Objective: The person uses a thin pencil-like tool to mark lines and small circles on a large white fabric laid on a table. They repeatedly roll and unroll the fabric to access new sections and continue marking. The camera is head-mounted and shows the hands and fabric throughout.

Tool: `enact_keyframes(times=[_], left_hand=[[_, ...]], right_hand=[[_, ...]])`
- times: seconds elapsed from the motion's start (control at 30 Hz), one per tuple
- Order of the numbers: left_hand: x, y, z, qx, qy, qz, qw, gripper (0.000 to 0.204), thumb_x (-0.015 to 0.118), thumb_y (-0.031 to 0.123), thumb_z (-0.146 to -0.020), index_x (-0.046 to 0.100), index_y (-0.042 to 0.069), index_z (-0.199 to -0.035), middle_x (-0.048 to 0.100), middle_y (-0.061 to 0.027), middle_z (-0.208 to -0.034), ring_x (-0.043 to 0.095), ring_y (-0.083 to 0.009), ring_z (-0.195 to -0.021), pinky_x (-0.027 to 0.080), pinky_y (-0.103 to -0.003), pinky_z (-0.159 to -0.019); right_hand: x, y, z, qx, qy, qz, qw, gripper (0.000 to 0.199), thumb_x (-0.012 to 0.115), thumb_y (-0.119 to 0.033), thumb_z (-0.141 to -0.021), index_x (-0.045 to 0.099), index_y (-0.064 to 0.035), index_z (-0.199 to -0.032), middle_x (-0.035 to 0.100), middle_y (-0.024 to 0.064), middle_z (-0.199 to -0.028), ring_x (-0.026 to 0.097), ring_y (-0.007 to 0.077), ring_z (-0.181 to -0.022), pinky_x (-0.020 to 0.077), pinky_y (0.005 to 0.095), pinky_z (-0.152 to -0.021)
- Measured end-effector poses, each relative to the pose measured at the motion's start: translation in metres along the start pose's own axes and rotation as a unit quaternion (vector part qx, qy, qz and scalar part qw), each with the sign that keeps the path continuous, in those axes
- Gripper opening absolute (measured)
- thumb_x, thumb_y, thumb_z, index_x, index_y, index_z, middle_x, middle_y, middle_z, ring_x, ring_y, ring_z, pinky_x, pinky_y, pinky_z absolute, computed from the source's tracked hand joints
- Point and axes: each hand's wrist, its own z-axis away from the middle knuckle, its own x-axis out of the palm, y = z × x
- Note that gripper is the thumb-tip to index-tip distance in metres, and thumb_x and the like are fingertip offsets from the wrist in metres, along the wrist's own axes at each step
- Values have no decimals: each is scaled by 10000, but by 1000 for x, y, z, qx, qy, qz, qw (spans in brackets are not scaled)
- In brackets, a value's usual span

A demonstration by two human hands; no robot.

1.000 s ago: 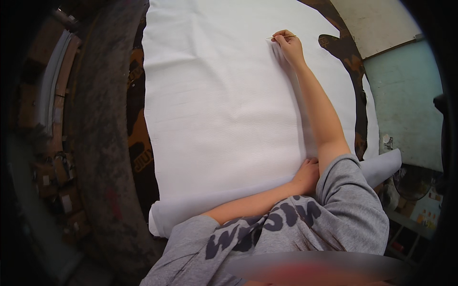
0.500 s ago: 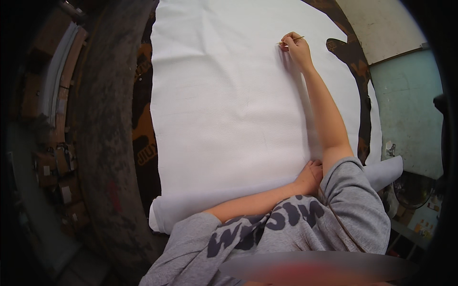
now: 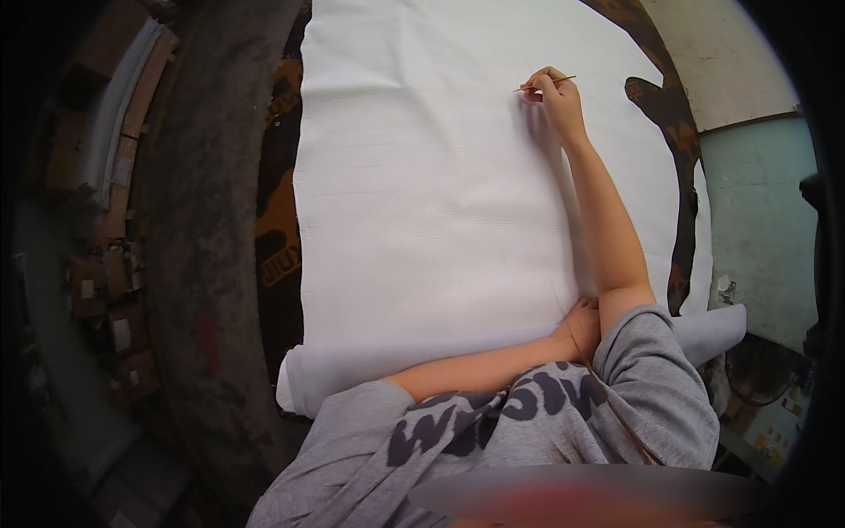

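Observation:
A large white grained leather sheet (image 3: 431, 202) with wavy edges and soft wrinkles lies spread before me. Its near end is rolled up (image 3: 352, 374) against my body. Out over the far right part, my right hand (image 3: 556, 99) is closed in a pinch on a thin yellowish pen-like stick (image 3: 566, 79), whose pointed end is at or just above the leather. Any mark there is too faint to make out. My left forearm lies across the roll, and my left hand (image 3: 577, 327) rests on the leather beside my right elbow, fingers extended and partly hidden by the right arm.
Brown and black printed covering (image 3: 282, 211) shows under the leather along both sides. At the left runs a dark, stained surface (image 3: 198, 220), with stacked boxes (image 3: 110, 282) beyond it. A pale green panel (image 3: 761, 211) stands at the right.
The view has shifted slightly, so the leather appears farther right. My right hand keeps its pinch on the stick, which now lies at a slightly different angle. The left hand stays by the roll.

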Motion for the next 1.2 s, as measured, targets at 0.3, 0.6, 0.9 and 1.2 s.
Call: enact_keyframes(times=[0.3, 0.6, 0.9, 1.2], left_hand=[[22, -12, -2, 25, 85, 30, 996, 419, 599, 291, -850, 629, 50, -1190, 627, -195, -1234, 527, -371, -1229, 359, -490, -1066], [-2, 9, 10, -29, 100, 176, 979, 460, 614, 295, -884, 553, 47, -1268, 560, -209, -1313, 464, -353, -1302, 356, -399, -1113], [-5, 4, 13, -3, 90, 217, 972, 574, 725, 210, -853, 466, 9, -1324, 507, -198, -1349, 446, -315, -1308, 354, -383, -1117], [-8, 7, 13, 18, 121, 269, 955, 520, 714, 206, -867, 505, 24, -1308, 521, -201, -1348, 475, -325, -1287, 374, -403, -1102]], right_hand=[[67, -9, 30, -61, -44, -153, 985, 187, 492, -95, -989, 653, -2, -1018, 681, 96, -991, 678, 171, -970, 554, 330, -919], [65, 13, 5, -72, 58, -86, 992, 220, 508, -121, -960, 672, 25, -980, 720, 101, -920, 674, 157, -912, 499, 274, -869], [77, 10, -20, -94, 70, 32, 993, 231, 530, -175, -933, 705, -32, -979, 751, 61, -891, 670, 128, -837, 496, 268, -801], [91, -4, -26, -98, 19, 170, 980, 263, 567, -256, -882, 759, -87, -944, 760, 66, -853, 696, 178, -797, 526, 313, -756]])
